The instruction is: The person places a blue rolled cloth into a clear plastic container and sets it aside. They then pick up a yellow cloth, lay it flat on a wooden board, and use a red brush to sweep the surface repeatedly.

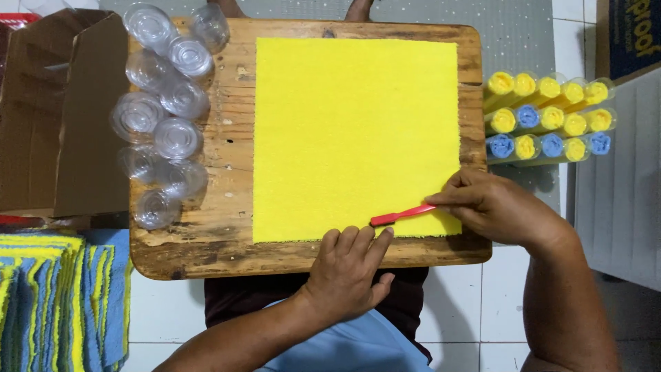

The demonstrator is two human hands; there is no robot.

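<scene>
A yellow cloth (354, 131) lies flat on a worn wooden board (220, 234). My right hand (499, 207) pinches the end of a thin red stick (401, 214) that lies across the cloth's near right corner. My left hand (348, 265) rests at the board's near edge, fingers together, fingertips touching the cloth's near edge just below the stick's left end.
Several clear plastic cups (165, 110) lie along the board's left side. An open cardboard box (48, 110) stands further left. A stack of blue and yellow cloths (62, 303) sits at bottom left. Rolled yellow and blue cloths in clear tubes (547, 117) are piled at the right.
</scene>
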